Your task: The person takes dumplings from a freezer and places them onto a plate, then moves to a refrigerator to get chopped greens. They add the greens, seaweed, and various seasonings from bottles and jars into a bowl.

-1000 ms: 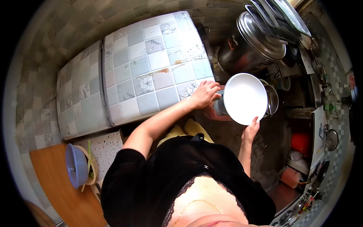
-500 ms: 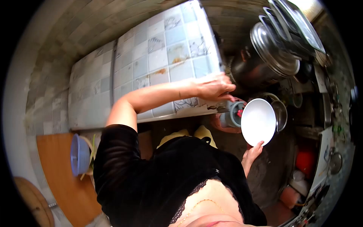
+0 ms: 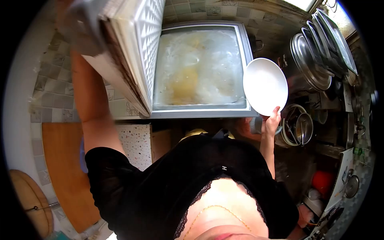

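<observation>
My right hand (image 3: 272, 122) grips the near rim of a white bowl (image 3: 265, 87), held tilted over the right edge of an open chest with a grey frame (image 3: 200, 113). Inside the chest lies a wet, whitish, icy-looking surface (image 3: 216, 68) with a yellowish patch. The thick lid (image 3: 148, 44) stands raised at the left, its patterned white inner side facing right. My left forearm (image 3: 90, 92) reaches up behind the lid; the hand there is blurred and mostly hidden, so its fingers cannot be made out.
Large metal pots with stacked lids (image 3: 306, 62) and upright trays (image 3: 332, 44) stand at the right. Below them sits a basin with a metal pan (image 3: 304, 128). An orange-brown board (image 3: 64, 172) and a speckled surface (image 3: 136, 146) are at the lower left.
The tiled lid has swung up to the left, exposing the inside. My left hand has moved from the lid's right edge to the far upper left. The bowl has shifted up and slightly left.
</observation>
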Demonstrator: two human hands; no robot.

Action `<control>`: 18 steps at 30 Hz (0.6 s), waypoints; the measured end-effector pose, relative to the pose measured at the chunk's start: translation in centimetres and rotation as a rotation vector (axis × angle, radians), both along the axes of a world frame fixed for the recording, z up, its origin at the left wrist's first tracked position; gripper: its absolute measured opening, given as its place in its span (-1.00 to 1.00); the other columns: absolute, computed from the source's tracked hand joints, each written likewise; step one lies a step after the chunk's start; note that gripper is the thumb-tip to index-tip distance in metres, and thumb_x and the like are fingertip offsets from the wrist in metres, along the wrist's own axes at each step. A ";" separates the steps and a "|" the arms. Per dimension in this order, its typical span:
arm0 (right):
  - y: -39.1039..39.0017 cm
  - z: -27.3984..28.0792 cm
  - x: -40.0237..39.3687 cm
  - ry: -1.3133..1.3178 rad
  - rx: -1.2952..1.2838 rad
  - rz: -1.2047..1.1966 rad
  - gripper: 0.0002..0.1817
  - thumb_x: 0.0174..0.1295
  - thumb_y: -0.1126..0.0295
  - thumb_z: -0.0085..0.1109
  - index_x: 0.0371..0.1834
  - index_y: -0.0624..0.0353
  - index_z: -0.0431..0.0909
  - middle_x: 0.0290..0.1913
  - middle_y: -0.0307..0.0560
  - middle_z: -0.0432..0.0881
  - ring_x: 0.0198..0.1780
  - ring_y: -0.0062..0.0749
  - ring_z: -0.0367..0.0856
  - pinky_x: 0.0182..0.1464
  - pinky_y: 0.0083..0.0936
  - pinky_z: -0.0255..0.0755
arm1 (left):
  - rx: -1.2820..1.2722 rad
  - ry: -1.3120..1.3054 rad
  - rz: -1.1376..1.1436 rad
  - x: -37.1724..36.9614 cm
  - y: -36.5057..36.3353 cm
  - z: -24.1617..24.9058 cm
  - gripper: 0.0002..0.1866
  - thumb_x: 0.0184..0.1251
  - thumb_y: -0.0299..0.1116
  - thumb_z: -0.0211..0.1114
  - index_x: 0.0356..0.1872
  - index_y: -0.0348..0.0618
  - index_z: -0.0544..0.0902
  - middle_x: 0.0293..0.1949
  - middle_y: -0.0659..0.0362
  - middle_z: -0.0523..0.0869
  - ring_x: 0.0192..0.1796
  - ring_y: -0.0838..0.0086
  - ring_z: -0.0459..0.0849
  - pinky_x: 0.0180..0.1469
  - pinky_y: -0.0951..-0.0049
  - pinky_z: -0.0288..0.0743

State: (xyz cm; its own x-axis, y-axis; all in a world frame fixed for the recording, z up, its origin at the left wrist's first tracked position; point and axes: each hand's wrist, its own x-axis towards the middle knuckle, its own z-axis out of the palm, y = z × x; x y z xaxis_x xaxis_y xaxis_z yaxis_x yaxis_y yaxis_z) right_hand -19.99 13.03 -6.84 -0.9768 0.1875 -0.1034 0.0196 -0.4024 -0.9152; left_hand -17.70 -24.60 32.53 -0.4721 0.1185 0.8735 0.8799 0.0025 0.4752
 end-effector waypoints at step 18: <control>-13.8 -2.9 4.3 -0.243 0.037 0.263 -0.49 0.51 0.00 -0.30 0.26 0.17 0.24 -0.03 -0.05 0.60 -0.16 -0.37 0.67 -0.30 -0.46 0.62 | 0.085 0.548 0.353 6.5 -37.9 -2.0 -0.68 0.52 -0.15 -0.07 0.02 -0.13 0.50 -0.05 0.14 0.62 -0.02 0.40 0.65 0.22 0.22 0.49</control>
State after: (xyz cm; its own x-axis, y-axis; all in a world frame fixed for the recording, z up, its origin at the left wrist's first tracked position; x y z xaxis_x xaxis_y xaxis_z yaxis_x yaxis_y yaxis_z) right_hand -15.67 -0.77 -9.69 -0.9397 -0.0587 -0.3368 0.3372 -0.3216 -0.8848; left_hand -11.18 -62.46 30.48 0.0460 -0.0421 0.9981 0.9479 0.3171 -0.0304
